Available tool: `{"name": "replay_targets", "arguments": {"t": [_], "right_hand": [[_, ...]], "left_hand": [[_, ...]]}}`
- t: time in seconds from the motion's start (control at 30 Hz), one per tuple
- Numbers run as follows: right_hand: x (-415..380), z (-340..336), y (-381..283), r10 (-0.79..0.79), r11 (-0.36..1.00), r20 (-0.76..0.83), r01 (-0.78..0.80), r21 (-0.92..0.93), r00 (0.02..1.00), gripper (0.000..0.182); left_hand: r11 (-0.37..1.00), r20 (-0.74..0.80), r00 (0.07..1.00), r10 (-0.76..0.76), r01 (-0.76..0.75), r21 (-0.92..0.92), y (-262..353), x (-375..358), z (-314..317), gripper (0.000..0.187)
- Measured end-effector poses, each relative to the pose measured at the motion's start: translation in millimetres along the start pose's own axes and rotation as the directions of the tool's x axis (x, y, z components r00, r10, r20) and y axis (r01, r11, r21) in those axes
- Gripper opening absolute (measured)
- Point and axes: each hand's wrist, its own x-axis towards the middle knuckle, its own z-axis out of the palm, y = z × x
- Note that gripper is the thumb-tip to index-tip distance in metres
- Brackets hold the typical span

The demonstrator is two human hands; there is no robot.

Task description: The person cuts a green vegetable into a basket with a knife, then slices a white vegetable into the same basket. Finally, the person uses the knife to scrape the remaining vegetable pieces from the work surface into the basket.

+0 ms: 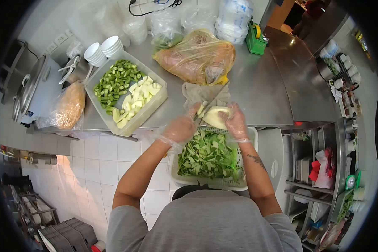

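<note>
One pale vegetable (214, 119) (partly behind right hand (237, 122)).

the gloved hands (181, 129) partly hide the knife (216, 98) and pale vegetable (214, 119).

No legible text; plastic-wrapped stack (234, 21) bears blurred blue marks.

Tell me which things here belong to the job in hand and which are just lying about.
In use, by the look of it:
- knife, in the left hand
- pale vegetable, in the right hand
- tub of cut vegetables, probably

Apparently just lying about:
- stacked white bowls
- yellowish bag
</note>
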Motion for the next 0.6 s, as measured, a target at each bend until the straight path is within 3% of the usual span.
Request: {"name": "replay_targets", "arguments": {"t": [0.13,0.23,0.33,0.43,0.5,0.53,0.6], "right_hand": [[8.9,-12.7,9.0,0.022,0.998,0.193,-0.032,0.048,0.981,0.047],[-1.0,-27.1,-7.2,0.144,0.986,0.222,-0.121,-0.113,0.964,0.047],[-13.6,-33.1,-3.6,0.073,0.989,0.224,-0.042,-0.140,0.972,0.049],[-22.4,-31.0,-0.6,0.159,0.965,0.172,-0.190,0.181,0.972,0.049],[-21.2,-32.5,-16.4,0.226,0.948,0.107,-0.244,0.204,0.968,0.046],[-20.1,-32.6,-25.5,0.257,0.939,0.072,-0.266,0.216,0.964,0.045],[-18.2,-20.0,-19.2,0.129,0.991,-0.018,-0.129,0.022,0.991,0.045]], "left_hand": [[0.967,0.010,0.998,0.067,-0.062,-0.246,-2.4,-2.9,-3.1,0.072],[0.921,-0.007,0.992,0.127,-0.121,-0.369,-2.0,0.6,-8.2,0.069],[0.919,0.007,0.995,0.095,-0.085,-0.386,-4.9,5.9,-6.8,0.064],[0.912,-0.095,0.990,0.100,-0.130,-0.389,1.4,4.1,-5.4,0.057],[0.900,-0.160,0.983,0.089,-0.148,-0.411,11.4,-4.6,-4.5,0.049],[0.932,-0.135,0.990,0.034,-0.080,-0.353,17.0,-8.5,-2.9,0.044],[0.973,-0.107,0.991,-0.081,0.055,-0.223,25.8,-17.0,0.9,0.033]]}}
